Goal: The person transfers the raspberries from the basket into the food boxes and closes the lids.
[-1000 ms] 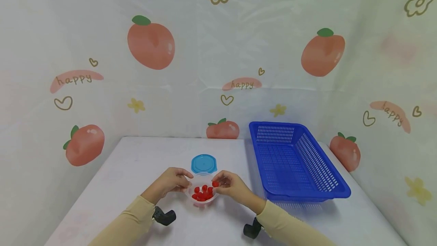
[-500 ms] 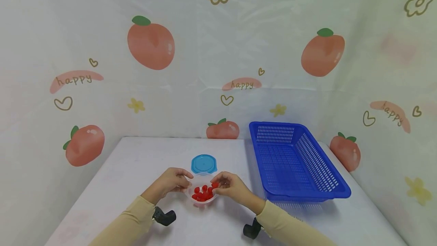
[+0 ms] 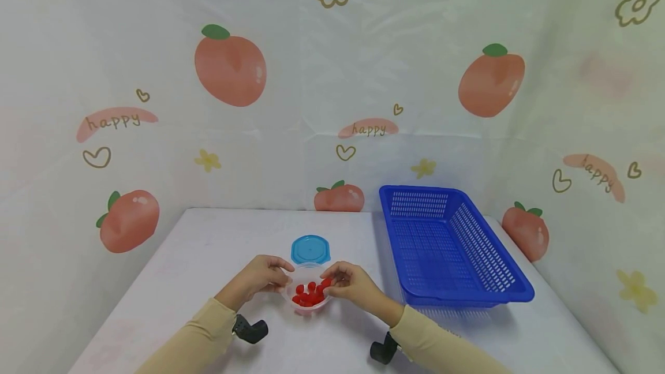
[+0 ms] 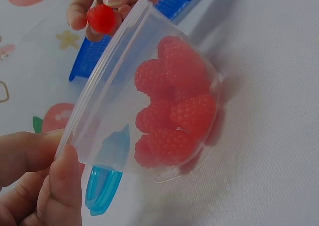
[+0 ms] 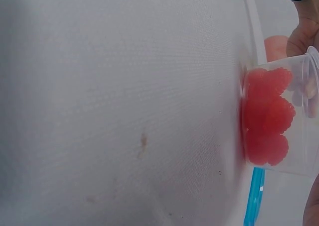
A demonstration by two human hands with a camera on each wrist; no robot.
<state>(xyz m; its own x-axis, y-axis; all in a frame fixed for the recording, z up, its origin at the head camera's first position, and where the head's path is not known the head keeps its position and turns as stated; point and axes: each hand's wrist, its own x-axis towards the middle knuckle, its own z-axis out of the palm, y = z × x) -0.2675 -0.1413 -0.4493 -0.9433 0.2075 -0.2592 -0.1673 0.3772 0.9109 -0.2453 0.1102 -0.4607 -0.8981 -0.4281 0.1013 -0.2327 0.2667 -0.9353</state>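
Observation:
A clear plastic tub (image 3: pixel 307 270) stands on the white table with several red raspberries (image 4: pixel 167 114) inside. My left hand (image 3: pixel 262 276) pinches the tub's rim between thumb and fingers on its left side. At the opposite side, my right hand (image 3: pixel 353 284) holds one raspberry (image 4: pixel 101 19) in its fingertips, at the rim. In the right wrist view that hand shows only as a sliver at the edge, and its raspberry cannot be seen. Behind the tub lies a blue lid (image 3: pixel 310 249).
A large blue mesh basket (image 3: pixel 441 247) stands at the right of the table (image 3: pixel 234 229). A white backdrop (image 3: pixel 296 74) with printed fruit hangs behind. A black wrist device (image 3: pixel 250 329) is below the left hand, another (image 3: pixel 384 350) below the right.
The raspberry in my right hand has lowered slightly toward the tub's right rim over the past second. My left hand keeps its grip, and the tub has not moved.

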